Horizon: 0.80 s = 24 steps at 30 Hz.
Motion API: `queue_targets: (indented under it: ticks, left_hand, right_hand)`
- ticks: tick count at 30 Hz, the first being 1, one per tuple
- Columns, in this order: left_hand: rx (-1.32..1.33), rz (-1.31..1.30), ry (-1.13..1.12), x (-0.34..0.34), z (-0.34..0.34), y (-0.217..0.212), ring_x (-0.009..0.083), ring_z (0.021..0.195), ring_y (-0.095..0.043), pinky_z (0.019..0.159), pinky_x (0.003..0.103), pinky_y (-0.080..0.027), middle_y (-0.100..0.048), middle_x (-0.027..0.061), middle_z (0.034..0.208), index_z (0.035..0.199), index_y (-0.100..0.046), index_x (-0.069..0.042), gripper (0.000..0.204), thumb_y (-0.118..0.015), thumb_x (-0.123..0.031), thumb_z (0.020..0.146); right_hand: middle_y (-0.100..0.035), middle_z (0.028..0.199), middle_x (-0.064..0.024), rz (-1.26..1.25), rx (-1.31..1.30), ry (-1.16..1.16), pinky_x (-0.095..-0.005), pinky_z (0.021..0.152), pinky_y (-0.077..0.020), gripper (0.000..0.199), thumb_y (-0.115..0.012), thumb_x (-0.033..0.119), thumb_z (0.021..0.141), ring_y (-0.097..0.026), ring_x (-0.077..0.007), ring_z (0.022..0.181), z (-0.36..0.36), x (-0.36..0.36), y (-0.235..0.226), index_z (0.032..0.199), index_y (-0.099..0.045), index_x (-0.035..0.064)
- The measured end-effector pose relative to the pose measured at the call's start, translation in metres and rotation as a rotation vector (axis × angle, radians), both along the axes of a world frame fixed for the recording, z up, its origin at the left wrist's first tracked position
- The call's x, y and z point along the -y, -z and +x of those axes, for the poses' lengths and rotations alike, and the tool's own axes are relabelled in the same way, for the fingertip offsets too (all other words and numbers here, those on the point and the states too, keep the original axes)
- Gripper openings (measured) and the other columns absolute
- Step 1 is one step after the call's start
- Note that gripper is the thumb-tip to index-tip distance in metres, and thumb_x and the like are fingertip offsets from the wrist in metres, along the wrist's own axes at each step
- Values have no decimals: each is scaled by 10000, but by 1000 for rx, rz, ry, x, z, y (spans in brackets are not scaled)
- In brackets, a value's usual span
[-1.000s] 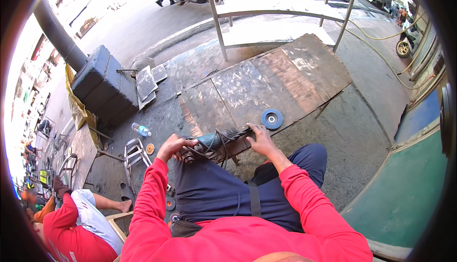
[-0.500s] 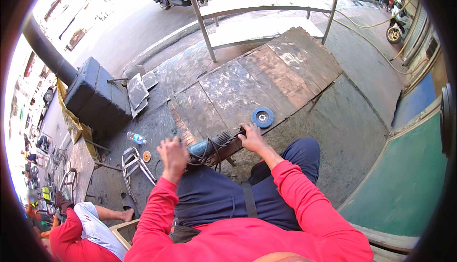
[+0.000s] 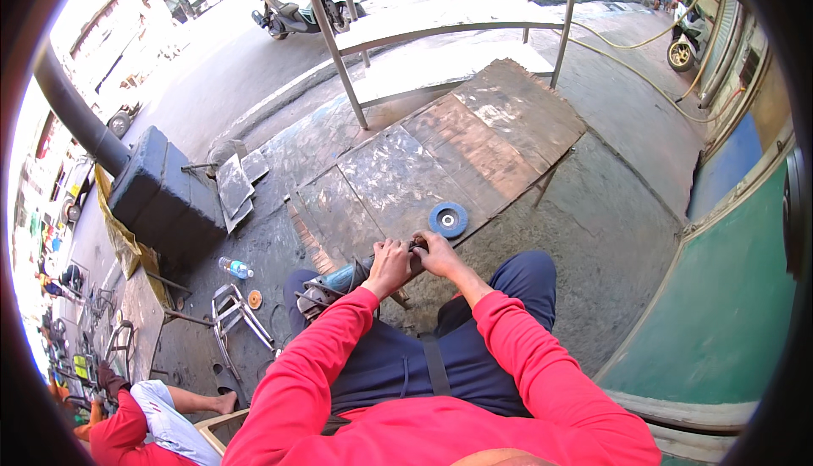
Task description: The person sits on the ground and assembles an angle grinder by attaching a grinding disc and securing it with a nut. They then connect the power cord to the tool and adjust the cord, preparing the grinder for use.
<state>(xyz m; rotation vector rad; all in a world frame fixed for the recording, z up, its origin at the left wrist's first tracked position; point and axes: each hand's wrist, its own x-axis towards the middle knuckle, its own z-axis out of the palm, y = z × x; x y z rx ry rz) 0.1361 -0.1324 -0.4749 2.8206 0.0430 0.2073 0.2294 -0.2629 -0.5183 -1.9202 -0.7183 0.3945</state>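
Note:
A blue angle grinder [image 3: 343, 278] lies slanted over my left thigh at the near edge of a low wooden bench [image 3: 394, 169]. My left hand [image 3: 389, 264] is closed over its rear end, fingers curled, hiding that part. Close beside it, my right hand [image 3: 438, 256] pinches a dark piece that looks like the grinder's black power cord [image 3: 416, 245]; the fingertips of both hands nearly meet. Loops of cord also hang around the grinder's head. Just beyond my right hand, a blue round flap disc [image 3: 448, 220] lies flat on the bench.
A metal rack [image 3: 440, 25] stands behind the bench. To the left are a dark block with a pole [image 3: 174, 191], a water bottle [image 3: 235, 268], a bent metal frame [image 3: 233, 313] and a small orange disc [image 3: 255, 299]. Another person [image 3: 157, 415] sits at lower left.
My left hand has moved right, onto the grinder's rear end beside my right hand. The grinder has shifted left and nearer to me. The whole view has also shifted slightly.

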Motion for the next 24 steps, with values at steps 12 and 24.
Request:
queue_targets:
  ticks: [12, 24]
  left_hand:
    - [-113, -160, -157, -17, 23, -4, 405, 950, -637, 826, 550, -422, -682, 241, 894, 934, -679, 11, 294, -633, -258, 826]
    - [-159, -133, -171, -23, 44, 5, 422, 861, -663, 757, 554, -484, -682, 244, 849, 891, -732, -23, 329, -674, -340, 822]
  right_hand:
    - [-673, 1049, -232, 20, -48, 122, -400, 882, -505, 306, -635, 69, 851, -652, -337, 1008, -4, -1, -8, 1138, -619, -35]
    - [-662, 1013, -258, 14, 13, 45, -452, 874, -494, 368, -661, 163, 824, -623, -415, 979, -8, 2, -16, 1157, -634, 10]
